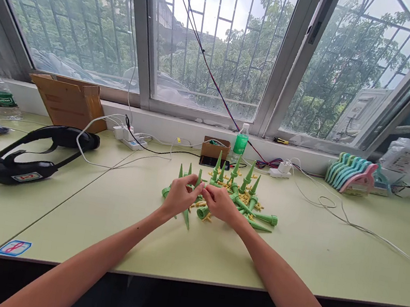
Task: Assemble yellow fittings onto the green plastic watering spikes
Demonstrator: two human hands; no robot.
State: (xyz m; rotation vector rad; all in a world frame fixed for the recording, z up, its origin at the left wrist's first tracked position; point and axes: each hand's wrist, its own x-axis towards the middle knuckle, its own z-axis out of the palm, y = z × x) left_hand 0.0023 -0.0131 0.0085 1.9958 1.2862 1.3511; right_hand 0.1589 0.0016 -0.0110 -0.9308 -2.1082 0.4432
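Note:
My left hand is closed around a green plastic watering spike, its pointed tip showing above the fingers. Close against it, my right hand is pinched at the left hand's fingertips; whatever is between its fingers is too small and covered to make out. Around both hands lie several more green spikes, some standing point up like the one at the back, others on their sides like the one at the right. Small yellow valve pieces are scattered among them.
Behind the pile are a phone, a small cardboard box and a bottle with a green label. A black headset lies at left. Child-size hangers stand at right, and white cables cross the table.

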